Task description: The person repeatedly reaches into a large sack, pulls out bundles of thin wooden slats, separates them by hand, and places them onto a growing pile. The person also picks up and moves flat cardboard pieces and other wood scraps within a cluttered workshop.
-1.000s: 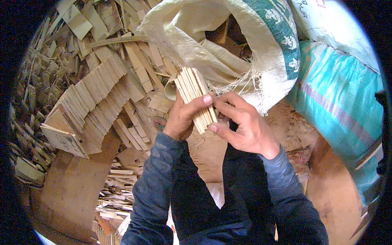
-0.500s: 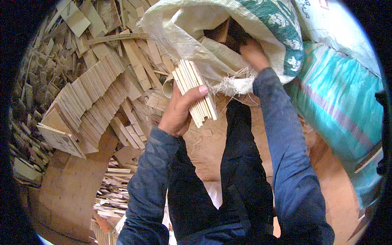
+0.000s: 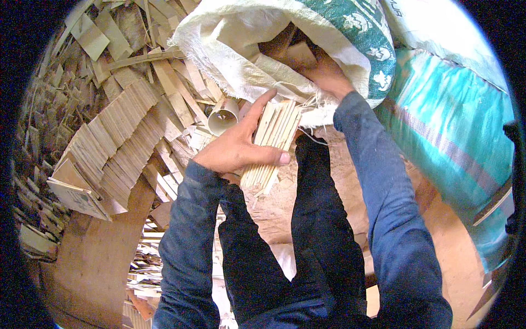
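Observation:
A bundle of thin pale wooden slats (image 3: 274,131) sits in my left hand (image 3: 233,147), thumb along its near side and forefinger by its far end. Beyond it, a white woven sack (image 3: 233,44) with a green printed side gapes open. My right hand (image 3: 327,75) reaches into the mouth of this sack. Beside its fingers, inside the sack, a flat piece of wood (image 3: 300,56) shows. Shadow and the wood hide the fingertips, so I cannot make out whether they grip it. Frayed threads hang from the sack's near rim, close to the bundle.
Stacked rows of thin wooden pieces (image 3: 118,131) stand on the left, by a brown board (image 3: 93,252). Loose wood scraps (image 3: 87,35) are heaped behind them. A short round tube (image 3: 223,118) lies beside my left hand. Full turquoise (image 3: 449,137) and white sacks (image 3: 444,33) line the right.
My left hand has turned the bundle, spread its forefinger and shifted slightly right. My right hand has drawn back a little in the sack, with a wooden piece now showing beside it.

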